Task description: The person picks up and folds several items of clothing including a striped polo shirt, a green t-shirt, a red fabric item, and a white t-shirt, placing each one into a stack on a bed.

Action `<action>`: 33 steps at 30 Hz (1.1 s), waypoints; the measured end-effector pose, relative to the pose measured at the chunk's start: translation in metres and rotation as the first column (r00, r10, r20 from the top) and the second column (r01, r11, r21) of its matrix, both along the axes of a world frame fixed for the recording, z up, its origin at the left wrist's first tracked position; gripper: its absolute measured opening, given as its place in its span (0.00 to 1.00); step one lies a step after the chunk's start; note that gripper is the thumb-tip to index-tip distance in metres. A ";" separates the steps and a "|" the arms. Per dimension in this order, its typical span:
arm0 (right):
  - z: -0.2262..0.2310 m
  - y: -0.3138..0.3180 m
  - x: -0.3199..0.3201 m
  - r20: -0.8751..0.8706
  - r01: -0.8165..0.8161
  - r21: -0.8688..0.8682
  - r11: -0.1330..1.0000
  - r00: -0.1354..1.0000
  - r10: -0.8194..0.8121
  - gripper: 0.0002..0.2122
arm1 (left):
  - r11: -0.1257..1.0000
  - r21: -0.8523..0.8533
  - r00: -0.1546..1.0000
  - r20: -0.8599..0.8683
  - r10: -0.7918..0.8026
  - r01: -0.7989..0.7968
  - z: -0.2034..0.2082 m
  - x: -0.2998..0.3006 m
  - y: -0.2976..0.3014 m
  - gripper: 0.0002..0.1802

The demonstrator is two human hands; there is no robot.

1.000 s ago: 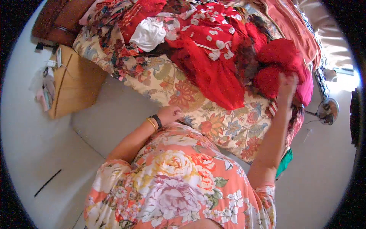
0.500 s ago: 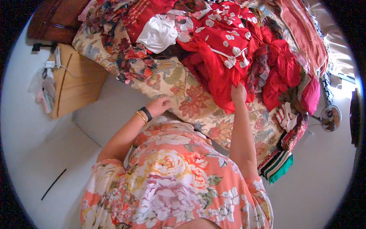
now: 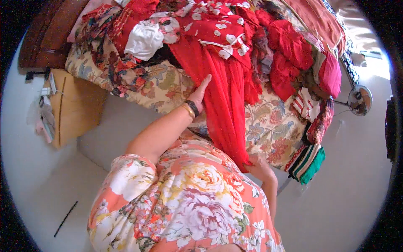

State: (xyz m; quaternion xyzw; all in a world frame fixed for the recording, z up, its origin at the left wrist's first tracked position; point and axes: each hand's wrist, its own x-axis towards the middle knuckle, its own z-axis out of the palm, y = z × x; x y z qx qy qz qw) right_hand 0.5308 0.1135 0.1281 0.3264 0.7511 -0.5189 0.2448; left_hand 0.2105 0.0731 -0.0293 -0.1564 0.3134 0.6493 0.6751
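Observation:
A long, thin red cloth (image 3: 226,113) stretches from the clothes pile on the bed down toward my body, gathered into lengthwise folds. My right hand (image 3: 261,169) is closed on its near end, by my waist. Against the cloth's left edge, halfway along, lies my left hand (image 3: 200,93), fingers stretched out and partly hidden; a dark band and a gold bangle circle that wrist. The cloth's far end runs under a red garment with white flowers (image 3: 218,29). To the left of that garment lies a crumpled white cloth (image 3: 145,41).
The bed has a floral cover (image 3: 273,126). More red clothing (image 3: 289,46) is heaped at the right, near a striped cloth (image 3: 306,105) and folded green cloth (image 3: 312,166). A round fan-like object (image 3: 359,101) stands beyond. A wooden cabinet (image 3: 79,105) is at the left.
My right hand has drawn the red cloth out of the pile toward my waist. My left hand has moved up and right to the cloth's edge. The view has shifted slightly.

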 end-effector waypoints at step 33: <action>-0.129 -0.013 -0.128 -0.031 -0.421 0.380 0.824 0.884 0.466 0.32 | 0.903 -0.325 0.896 -0.250 -0.368 0.280 0.031 0.021 -0.124 0.20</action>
